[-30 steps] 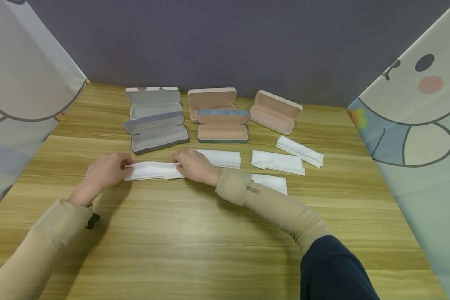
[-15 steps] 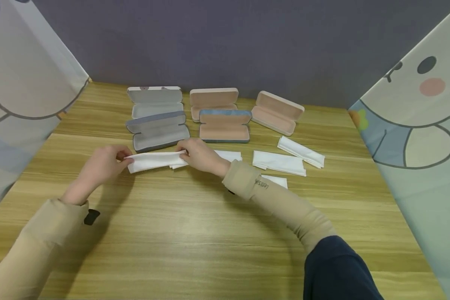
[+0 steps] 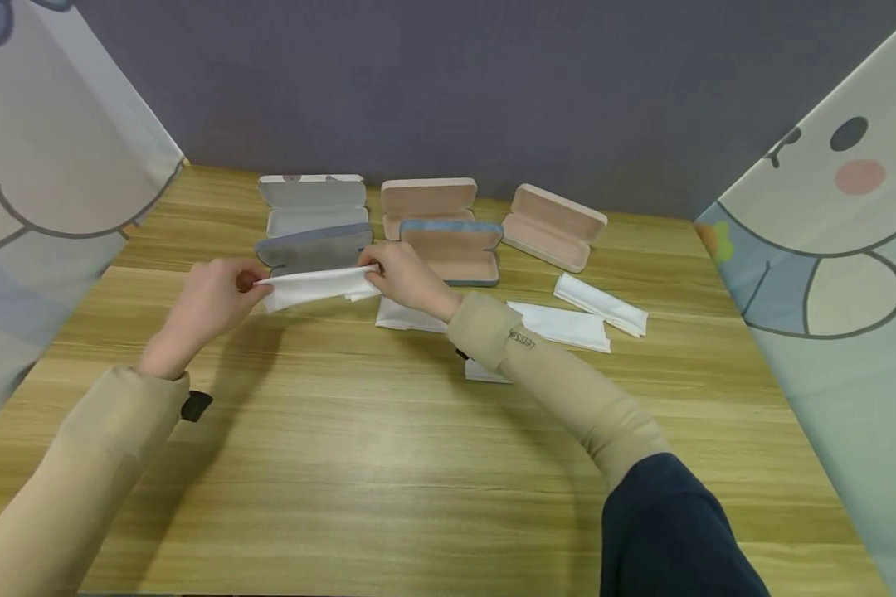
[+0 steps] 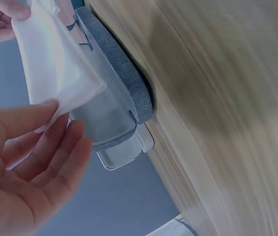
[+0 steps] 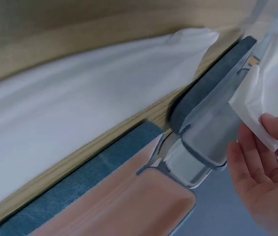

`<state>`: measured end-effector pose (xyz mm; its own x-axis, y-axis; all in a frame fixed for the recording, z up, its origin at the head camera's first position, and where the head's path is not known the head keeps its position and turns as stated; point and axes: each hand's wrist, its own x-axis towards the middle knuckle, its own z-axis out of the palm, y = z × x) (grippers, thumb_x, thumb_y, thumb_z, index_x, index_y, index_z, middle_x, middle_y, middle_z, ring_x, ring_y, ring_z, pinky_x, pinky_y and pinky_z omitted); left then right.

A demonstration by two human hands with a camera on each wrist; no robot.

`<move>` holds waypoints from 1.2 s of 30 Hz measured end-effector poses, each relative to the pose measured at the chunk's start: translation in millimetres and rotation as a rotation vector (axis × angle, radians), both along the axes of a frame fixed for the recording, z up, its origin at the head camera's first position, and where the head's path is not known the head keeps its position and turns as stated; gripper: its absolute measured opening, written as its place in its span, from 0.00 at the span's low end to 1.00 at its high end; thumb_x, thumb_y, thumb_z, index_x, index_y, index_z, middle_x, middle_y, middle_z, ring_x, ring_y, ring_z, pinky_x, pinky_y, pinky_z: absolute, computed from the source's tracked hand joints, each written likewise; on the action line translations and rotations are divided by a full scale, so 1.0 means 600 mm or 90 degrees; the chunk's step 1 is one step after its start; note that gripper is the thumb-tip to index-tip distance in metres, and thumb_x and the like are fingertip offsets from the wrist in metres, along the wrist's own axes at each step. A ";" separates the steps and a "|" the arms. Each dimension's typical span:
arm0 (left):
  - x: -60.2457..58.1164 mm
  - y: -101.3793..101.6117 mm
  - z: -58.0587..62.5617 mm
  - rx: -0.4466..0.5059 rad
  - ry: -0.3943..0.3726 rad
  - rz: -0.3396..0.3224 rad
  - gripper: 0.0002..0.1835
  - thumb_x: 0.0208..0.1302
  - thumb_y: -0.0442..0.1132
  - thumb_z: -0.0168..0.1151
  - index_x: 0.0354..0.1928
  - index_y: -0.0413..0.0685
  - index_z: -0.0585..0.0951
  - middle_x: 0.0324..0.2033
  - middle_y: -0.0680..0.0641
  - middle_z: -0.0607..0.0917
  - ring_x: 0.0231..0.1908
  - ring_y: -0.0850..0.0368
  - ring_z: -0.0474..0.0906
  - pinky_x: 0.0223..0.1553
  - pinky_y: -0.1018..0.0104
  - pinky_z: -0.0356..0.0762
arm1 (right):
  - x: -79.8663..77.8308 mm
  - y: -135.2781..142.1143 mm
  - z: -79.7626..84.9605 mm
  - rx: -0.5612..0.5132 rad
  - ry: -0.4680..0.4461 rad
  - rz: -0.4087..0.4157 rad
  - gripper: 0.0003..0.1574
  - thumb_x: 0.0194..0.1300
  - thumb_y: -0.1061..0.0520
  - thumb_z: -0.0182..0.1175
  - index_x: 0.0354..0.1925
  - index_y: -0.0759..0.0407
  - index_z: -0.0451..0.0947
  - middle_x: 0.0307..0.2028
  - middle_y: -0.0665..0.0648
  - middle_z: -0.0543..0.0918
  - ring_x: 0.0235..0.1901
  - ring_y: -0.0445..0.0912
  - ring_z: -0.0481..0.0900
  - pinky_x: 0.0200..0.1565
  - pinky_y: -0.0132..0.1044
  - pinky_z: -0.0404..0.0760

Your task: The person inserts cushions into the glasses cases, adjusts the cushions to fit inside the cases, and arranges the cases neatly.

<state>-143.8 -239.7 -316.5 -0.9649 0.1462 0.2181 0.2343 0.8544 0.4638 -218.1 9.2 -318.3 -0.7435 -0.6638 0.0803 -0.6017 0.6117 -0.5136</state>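
Folded white cloth [image 3: 309,288] hung stretched between both hands, over the front of an open gray eyeglass case [image 3: 319,249], hiding its lower tray; contact could not be told. Left hand [image 3: 209,311] pinched one end, thumb against fingers; right hand [image 3: 412,282] pinched the other and partly covered a blue-edged case [image 3: 455,253]. Behind stood a pale gray-lined case [image 3: 317,199] and a peach-lined case [image 3: 429,199]; an angled case [image 3: 555,228] sat farther right. Four spare cloths [image 3: 601,303] lay rightward, three partly hidden by the right hand or tan sleeve [image 3: 545,381]. Dark panel [image 3: 448,83] bounded the back edge, cartoon-print panels [image 3: 814,207] the sides; wood-grain tabletop [image 3: 388,464] stretched toward the person.
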 end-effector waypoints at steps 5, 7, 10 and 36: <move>-0.014 0.007 0.005 0.005 0.012 0.025 0.08 0.61 0.32 0.63 0.34 0.31 0.82 0.29 0.31 0.84 0.27 0.43 0.80 0.30 0.56 0.73 | -0.019 -0.006 -0.003 0.001 -0.005 -0.026 0.14 0.70 0.62 0.53 0.51 0.64 0.79 0.49 0.61 0.84 0.38 0.47 0.83 0.42 0.33 0.80; -0.019 0.011 0.006 0.006 0.002 0.039 0.08 0.62 0.32 0.62 0.35 0.30 0.82 0.30 0.31 0.84 0.27 0.42 0.80 0.30 0.54 0.73 | -0.025 -0.008 -0.006 0.007 -0.004 -0.037 0.14 0.70 0.62 0.53 0.51 0.63 0.79 0.49 0.61 0.84 0.39 0.48 0.84 0.43 0.33 0.80; -0.028 0.017 0.007 0.008 -0.022 0.061 0.09 0.62 0.33 0.61 0.36 0.29 0.82 0.32 0.30 0.84 0.29 0.41 0.80 0.32 0.50 0.75 | -0.035 -0.010 -0.011 0.013 -0.010 -0.053 0.15 0.71 0.62 0.52 0.52 0.63 0.78 0.51 0.61 0.83 0.41 0.48 0.84 0.45 0.34 0.81; -0.047 0.017 -0.008 -0.039 -0.108 0.148 0.10 0.62 0.35 0.60 0.39 0.33 0.82 0.35 0.32 0.84 0.27 0.42 0.79 0.19 0.58 0.71 | -0.063 -0.035 -0.049 0.018 -0.031 -0.082 0.15 0.70 0.62 0.53 0.53 0.63 0.77 0.53 0.60 0.82 0.49 0.49 0.81 0.54 0.38 0.77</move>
